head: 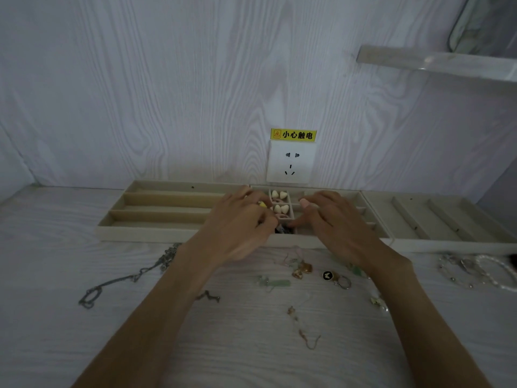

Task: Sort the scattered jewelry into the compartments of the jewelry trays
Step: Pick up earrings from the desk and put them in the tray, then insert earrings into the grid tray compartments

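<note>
Hard to make out under the left hand (240, 225): fingers curled over the middle of the tray (156, 217), a small yellow piece (262, 204) showing at the fingertips, grip on it not clear. Right hand (333, 219) spread loosely over the tray's right part, fingers relaxed, nothing seen in it; compartments beneath both hands hidden. Dark item (282, 230) in the near compartment between the hands, too blurred to name.

Tray long axis running left to right along the wall, long slots at its left end lying the same way. White hearts (279, 201) in two small middle compartments, two in each, pink piece (282, 217) just nearer. Second tray (447, 219) touching on the right, its slots angled near to far, cut off at the frame edge.

Scattered on the tabletop (84, 345) near the trays: silver chain (126, 278) left, partly under the left forearm; green pendant (275, 283), amber pieces (302, 270), black-faced ring (328, 275) between the arms; thin chain (303, 329) nearer; pearl strands (486, 271) far right, cut off. Socket (291, 162) with yellow label (293, 134) on the wall behind.
</note>
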